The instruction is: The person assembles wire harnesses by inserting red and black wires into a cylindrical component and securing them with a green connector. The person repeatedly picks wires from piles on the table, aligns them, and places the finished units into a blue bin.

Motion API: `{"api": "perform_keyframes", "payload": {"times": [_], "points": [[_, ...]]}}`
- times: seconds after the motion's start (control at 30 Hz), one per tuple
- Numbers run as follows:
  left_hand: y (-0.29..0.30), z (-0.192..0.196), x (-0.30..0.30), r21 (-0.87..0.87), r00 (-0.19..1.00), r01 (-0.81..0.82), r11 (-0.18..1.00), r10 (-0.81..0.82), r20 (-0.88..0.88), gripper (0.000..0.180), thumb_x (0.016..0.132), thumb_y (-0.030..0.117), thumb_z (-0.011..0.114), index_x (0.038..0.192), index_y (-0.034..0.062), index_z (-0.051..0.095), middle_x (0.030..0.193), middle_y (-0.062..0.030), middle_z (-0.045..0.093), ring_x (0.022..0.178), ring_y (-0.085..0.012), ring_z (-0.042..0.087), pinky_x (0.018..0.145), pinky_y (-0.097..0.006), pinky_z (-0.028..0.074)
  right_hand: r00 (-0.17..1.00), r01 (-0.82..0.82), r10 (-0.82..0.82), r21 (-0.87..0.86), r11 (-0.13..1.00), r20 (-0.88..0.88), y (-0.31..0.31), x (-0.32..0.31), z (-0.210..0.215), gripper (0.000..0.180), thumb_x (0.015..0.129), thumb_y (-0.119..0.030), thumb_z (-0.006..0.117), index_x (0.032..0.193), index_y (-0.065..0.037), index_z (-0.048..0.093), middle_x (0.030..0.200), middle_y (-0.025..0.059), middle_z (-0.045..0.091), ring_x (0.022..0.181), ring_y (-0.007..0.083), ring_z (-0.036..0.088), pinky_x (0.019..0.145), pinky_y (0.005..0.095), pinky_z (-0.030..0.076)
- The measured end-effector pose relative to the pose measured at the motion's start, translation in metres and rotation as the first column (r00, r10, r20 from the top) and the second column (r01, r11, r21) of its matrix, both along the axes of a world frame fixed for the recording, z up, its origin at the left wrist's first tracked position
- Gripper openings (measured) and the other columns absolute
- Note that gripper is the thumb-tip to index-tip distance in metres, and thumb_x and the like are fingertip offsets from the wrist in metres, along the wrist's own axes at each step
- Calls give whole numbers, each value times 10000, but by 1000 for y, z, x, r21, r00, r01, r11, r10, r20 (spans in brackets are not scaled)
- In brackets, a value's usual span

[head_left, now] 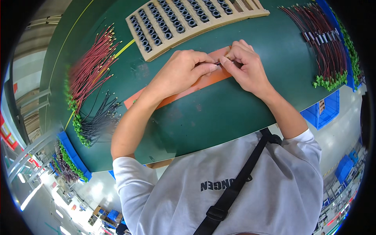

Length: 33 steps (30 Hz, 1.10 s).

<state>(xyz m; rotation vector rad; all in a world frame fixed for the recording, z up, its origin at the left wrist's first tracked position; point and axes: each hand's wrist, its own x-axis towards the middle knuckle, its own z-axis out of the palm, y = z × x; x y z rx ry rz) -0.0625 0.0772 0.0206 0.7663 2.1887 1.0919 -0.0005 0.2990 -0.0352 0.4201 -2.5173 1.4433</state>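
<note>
Left hand (182, 70): thumb and forefinger pinched on small dark piece (218, 64) (too tiny to identify) | right hand (248, 66): fingers curled beside it, hold unclear | piece: over orange strip (211, 81); wooden tray (172, 46) 11 o'clock, red wires (94, 58) 9 o'clock

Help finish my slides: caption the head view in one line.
Left hand and right hand pinch something small above an orange strip on a green table, red wires to the left.

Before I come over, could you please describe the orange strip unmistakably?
Find the pale rack on the green table. In front of it, a long, flat strip slants beneath the left hand and right hand; its solid orange sets it apart from the red wires.
</note>
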Motion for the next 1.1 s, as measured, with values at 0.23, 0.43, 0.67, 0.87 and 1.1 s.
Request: {"api": "perform_keyframes", "payload": {"times": [0.23, 0.43, 0.67, 0.87, 1.1], "points": [[10, -4, -6, -68, 951, -99, 993, 114, 287, 126, 968, 94, 706, 990, -6, 779, 772, -55, 723, 690, -95, 634, 631, -267, 502, 999, -21, 22, -36, 999, 39, 3, -1, 5, 230, 916, -150, 711, 761, -60, 568, 732, 36, 533, 740, 232, 488, 763, 370, 379], [21, -4, -9, -6, 971, -99, 995, 97, 217, 126, 962, 109, 718, 947, 0, 779, 739, -40, 711, 669, -77, 615, 601, -255, 475, 996, 38, -33, -65, 997, 80, 2, -3, 8, 313, 895, -202, 781, 724, -37, 576, 673, 46, 528, 675, 214, 476, 689, 367, 401], [12, -4, -13, 90, 948, -44, 995, 14, 317, 172, 980, 163, 712, 923, 8, 761, 772, -1, 701, 656, -51, 544, 574, -239, 420, 977, 118, -92, -127, 985, 193, 4, -7, 9, 354, 862, -230, 839, 713, -9, 606, 635, 42, 485, 659, 183, 495, 592, 360, 424], [11, -8, -17, 104, 942, -29, 994, -8, 334, 207, 993, 204, 705, 921, 18, 757, 755, 12, 685, 585, -34, 496, 479, -237, 370, 979, 129, -102, -148, 981, 179, 4, -5, 6, 360, 847, -233, 854, 713, -8, 607, 642, 42, 485, 654, 173, 492, 580, 356, 420], [8, 0, -16, 41, 902, -91, 995, 65, 426, 197, 1000, 206, 704, 1009, 20, 769, 822, -4, 715, 698, -45, 575, 599, -226, 436, 987, 108, -91, -133, 985, 131, 4, 0, 9, 258, 866, -205, 833, 783, -15, 681, 688, 43, 548, 695, 178, 499, 623, 345, 440]]}}
